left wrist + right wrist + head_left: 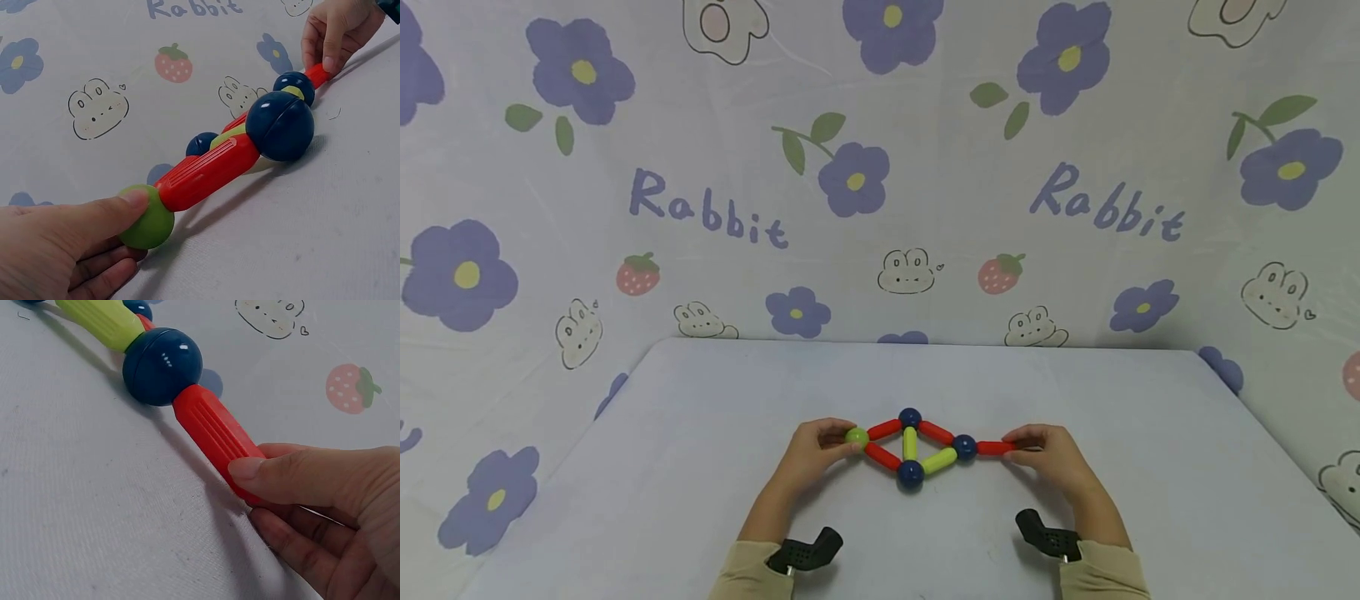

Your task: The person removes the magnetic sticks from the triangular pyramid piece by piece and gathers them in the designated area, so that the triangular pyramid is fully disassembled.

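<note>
Linking four balls (911, 474) (one green) are six rods (883, 457) (four red).

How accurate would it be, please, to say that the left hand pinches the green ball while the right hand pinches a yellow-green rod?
Not quite: the rod that the right hand pinches is red, not yellow-green, as the right wrist view shows. The left hand does pinch the green ball.
</note>
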### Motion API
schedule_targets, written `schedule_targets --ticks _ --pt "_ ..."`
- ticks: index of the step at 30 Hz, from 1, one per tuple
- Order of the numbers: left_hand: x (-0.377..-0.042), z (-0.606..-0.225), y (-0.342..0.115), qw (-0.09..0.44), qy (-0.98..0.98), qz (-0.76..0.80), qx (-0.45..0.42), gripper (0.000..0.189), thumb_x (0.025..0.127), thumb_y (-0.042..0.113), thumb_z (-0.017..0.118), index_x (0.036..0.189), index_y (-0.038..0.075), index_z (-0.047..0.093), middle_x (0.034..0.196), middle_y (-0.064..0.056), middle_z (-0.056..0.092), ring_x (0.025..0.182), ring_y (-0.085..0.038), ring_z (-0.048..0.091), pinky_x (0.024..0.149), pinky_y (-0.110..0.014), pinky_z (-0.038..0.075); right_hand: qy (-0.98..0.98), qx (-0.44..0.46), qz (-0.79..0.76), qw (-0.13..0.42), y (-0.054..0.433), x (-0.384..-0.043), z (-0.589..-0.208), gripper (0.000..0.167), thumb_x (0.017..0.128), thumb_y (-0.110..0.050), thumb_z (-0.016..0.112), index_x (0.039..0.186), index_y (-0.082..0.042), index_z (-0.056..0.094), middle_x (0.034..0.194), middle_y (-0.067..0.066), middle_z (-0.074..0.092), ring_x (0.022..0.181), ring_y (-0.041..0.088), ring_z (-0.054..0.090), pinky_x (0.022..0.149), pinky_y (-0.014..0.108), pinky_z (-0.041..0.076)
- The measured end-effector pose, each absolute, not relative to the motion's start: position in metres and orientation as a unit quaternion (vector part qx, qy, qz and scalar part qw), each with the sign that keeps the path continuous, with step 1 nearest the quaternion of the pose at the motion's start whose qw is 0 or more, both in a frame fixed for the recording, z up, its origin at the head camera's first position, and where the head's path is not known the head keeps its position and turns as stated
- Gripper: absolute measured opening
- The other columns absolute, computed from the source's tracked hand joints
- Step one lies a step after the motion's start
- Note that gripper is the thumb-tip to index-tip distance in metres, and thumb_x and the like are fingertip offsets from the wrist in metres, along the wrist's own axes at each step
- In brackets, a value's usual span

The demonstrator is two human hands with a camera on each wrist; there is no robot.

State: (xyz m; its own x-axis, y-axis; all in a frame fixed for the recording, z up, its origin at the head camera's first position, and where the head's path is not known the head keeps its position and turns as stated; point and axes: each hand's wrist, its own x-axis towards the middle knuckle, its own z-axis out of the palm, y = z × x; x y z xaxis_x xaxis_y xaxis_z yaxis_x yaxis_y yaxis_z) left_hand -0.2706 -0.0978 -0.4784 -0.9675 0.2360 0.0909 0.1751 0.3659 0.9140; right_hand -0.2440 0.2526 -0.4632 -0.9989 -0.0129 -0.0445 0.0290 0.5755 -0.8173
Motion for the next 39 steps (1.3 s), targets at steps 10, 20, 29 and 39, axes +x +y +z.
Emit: schedule_targets --ticks 10,20,29,39 --pt "-0.272 -0.482 -0.099 0.024 0.832 0.540 0.122 0.034 0.080 0.019 0.073 0.109 0.003 0.066 0.104 -0.010 0.067 0.094 -0.019 0.064 0.084 -0.029 0.053 0.890 0.005 -0.455 0.026 0.252 -0.243 -0.464 0.023 0.079 -0.007 0.072 0.101 0.000 0.068 0.099 0.013 0.068 0.089 0.018 0.060 0.081 0.032 0.049" --pt "-0.273 -0.482 -0.098 0.029 0.837 0.535 0.111 0.034 0.080 0.019 0.073 0.109 0.004 0.066 0.106 -0.010 0.067 0.093 -0.017 0.063 0.084 -0.028 0.053 0.887 0.004 -0.461 0.032 0.254 -0.244 -0.463 0.029 0.081 -0.013 0.072 0.105 0.000 0.067 0.104 0.014 0.067 0.092 0.018 0.059 0.085 0.034 0.049" --pt "-0.273 -0.485 -0.099 0.033 0.830 0.545 0.112 0.034 0.080 0.019 0.073 0.109 0.004 0.066 0.106 -0.010 0.067 0.093 -0.017 0.063 0.084 -0.028 0.053 0.871 0.042 -0.489 0.023 0.244 -0.252 -0.456 0.042 0.085 -0.026 0.067 0.120 -0.003 0.061 0.118 0.016 0.063 0.109 0.028 0.056 0.098 0.046 0.044" --pt "-0.274 -0.487 -0.100 0.042 0.830 0.545 0.112 0.035 0.080 0.021 0.073 0.110 0.005 0.065 0.107 -0.009 0.066 0.094 -0.017 0.063 0.085 -0.029 0.053 0.866 0.028 -0.499 0.021 0.214 -0.261 -0.449 0.042 0.084 -0.026 0.070 0.118 -0.004 0.061 0.118 0.016 0.063 0.112 0.029 0.056 0.096 0.039 0.048"
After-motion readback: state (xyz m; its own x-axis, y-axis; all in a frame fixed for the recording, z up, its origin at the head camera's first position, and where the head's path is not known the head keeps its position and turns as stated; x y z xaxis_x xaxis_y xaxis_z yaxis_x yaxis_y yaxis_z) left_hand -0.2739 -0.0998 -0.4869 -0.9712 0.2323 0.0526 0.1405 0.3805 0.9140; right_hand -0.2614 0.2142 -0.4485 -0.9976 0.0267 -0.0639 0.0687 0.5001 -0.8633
